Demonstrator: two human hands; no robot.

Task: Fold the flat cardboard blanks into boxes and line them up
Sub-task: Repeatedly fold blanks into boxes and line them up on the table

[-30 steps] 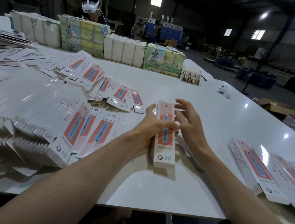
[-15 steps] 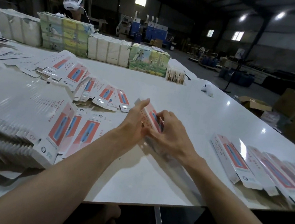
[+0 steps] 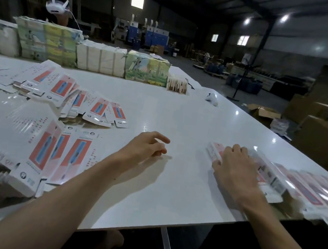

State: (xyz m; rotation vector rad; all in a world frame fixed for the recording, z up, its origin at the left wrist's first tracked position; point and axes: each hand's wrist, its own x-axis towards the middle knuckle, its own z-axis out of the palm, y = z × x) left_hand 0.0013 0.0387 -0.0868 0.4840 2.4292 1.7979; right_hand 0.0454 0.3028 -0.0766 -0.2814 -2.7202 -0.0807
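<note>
Work surface: white bench (image 3: pixel 182 116), glossy, seen from the head view. Left hand (image 3: pixel 146 145): held just above the bare middle of the bench, fingers (image 3: pixel 162 139) loosely curled and apart, holding nothing. Right hand (image 3: pixel 236 170): laid on top of a folded box (image 3: pixel 213 151), fingers bent over its upper face, thumb at its near left side; the blur hid whether they gripped the box or only pressed on it. Folded box: white with a red panel, lying flat on the bench at the right, forming the left end of the row of finished boxes (image 3: pixel 310 194) and touching its neighbour. Row of finished boxes: same print, side by side, running to the right edge of the view along the near bench edge, strongly blurred. Stack of flat blanks (image 3: pixel 23 143): deep pile at the near left, top sheets fanned, red and blue panel uppermost. Loose flat blanks (image 3: pixel 95 108): spread in an overlapping fan farther back on the left, well apart from both hands. Wrapped bundles (image 3: pixel 100 58): white and picture-printed blocks ranged along the far edge of the bench. Small bound stack (image 3: pixel 176 85): just beside the right-hand bundle. Small white object (image 3: pixel 211 97): alone on the bench, far right; kind not clear. Open carton (image 3: pixel 261 112): on the floor beyond the bench.
</note>
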